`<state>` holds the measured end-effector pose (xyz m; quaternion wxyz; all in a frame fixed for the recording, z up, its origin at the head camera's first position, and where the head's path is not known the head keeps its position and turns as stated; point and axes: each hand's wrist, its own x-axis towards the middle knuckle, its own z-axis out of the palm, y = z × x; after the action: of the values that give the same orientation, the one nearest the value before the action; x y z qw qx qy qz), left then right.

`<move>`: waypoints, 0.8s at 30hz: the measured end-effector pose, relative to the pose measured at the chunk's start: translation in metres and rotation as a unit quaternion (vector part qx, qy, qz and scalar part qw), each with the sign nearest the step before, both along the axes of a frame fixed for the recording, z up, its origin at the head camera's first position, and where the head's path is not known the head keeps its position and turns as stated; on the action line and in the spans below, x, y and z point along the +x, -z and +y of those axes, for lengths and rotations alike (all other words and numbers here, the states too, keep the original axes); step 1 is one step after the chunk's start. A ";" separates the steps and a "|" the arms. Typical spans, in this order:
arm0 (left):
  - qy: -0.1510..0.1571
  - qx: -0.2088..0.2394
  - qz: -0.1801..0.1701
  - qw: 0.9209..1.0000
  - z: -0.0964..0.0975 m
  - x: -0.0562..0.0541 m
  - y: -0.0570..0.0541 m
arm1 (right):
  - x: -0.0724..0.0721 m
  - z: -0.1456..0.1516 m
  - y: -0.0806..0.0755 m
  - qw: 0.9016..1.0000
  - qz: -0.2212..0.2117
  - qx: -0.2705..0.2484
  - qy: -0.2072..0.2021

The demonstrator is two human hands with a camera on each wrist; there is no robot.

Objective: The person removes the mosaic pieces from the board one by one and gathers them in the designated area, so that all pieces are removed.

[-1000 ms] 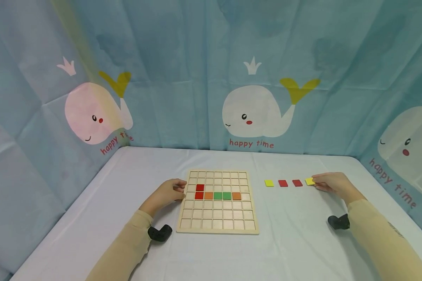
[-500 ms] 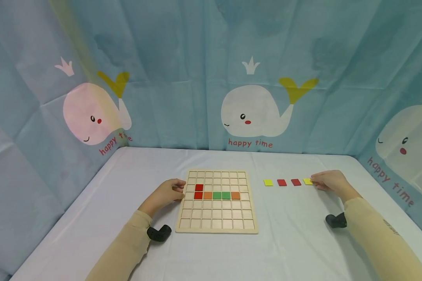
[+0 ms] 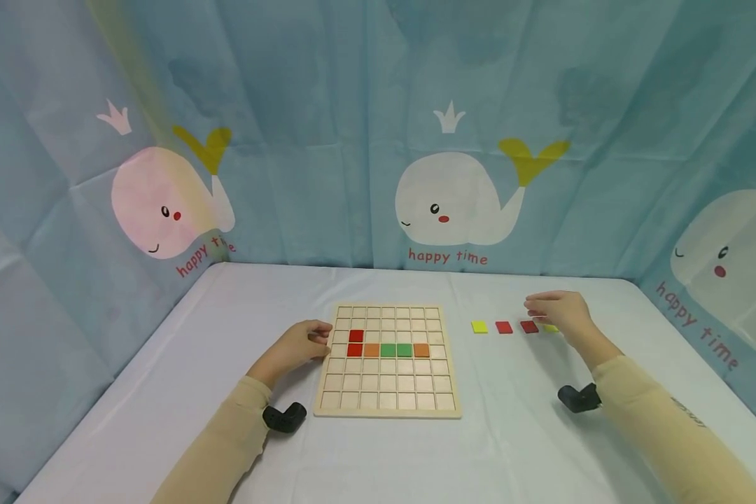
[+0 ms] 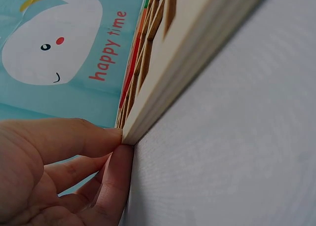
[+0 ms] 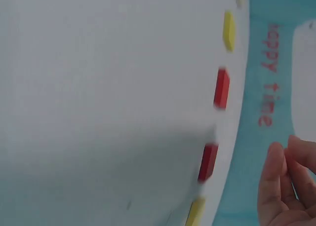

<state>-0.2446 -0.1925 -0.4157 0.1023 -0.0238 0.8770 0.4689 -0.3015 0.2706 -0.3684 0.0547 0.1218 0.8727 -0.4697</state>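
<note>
Lifted and shifted left since the earlier frame: the right hand [image 3: 561, 311], which had been at the outer yellow tile [image 3: 550, 328] a half second before. That tile was left lying on the tabletop [image 3: 390, 462], partly covered by the hand in the head view. Nothing was held in the right grip, with thumb and fingers loosely bent and their tips brought close together in the air, as shown in the right wrist view. Next to the outer yellow tile, a dark red tile [image 3: 529, 327], a red tile [image 3: 504, 327] and the inner yellow tile [image 3: 479, 327] were lined up leftward, all set apart from each other.

Over on the other side, the left edge of the wooden grid board [image 3: 387, 383] was pinched by the left hand [image 3: 299, 346], tips bent in against the wood. On the board, one row was filled with a lower red square [image 3: 355, 349], an orange square [image 3: 372, 349], two green squares [image 3: 388, 349] and another orange square [image 3: 421, 349], with an upper red square [image 3: 356, 336] placed directly behind the lower one. Beige sleeves [image 3: 217, 437] were worn, and a blue whale-print curtain [image 3: 315, 203] was hung behind it all.
</note>
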 end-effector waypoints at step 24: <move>0.000 0.010 0.004 1.000 -0.002 -0.001 0.004 | 0.006 -0.115 0.003 0.993 -0.005 -0.079 -0.088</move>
<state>-0.2451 -0.1947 -0.4195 0.0991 -0.0209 0.8728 0.4775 -0.2954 0.1552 -0.3717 0.1099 0.0422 0.8398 -0.5300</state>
